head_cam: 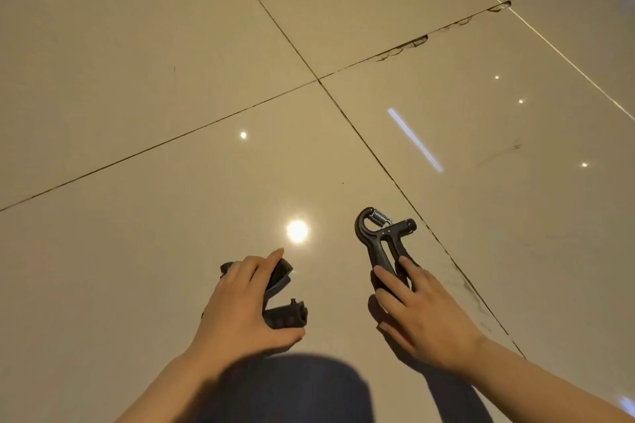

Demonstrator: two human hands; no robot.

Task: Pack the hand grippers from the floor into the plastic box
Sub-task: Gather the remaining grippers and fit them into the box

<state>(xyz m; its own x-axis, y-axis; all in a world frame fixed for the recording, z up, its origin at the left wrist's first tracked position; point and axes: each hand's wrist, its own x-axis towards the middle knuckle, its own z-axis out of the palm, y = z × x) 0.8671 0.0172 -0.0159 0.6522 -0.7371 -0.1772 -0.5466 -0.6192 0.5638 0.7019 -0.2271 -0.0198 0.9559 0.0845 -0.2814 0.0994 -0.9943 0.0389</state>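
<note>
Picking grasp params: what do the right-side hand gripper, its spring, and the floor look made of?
Hand gripper: likely matte black plastic, dull, no glare. Spring: bare metal, bright silvery coils. Floor: glossy beige tile, probably ceramic; mirrors ceiling lights, dark grout lines.

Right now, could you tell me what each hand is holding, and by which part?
Left hand grips one hand gripper around its handles. Right hand rests its fingers on the other gripper's handles.
</note>
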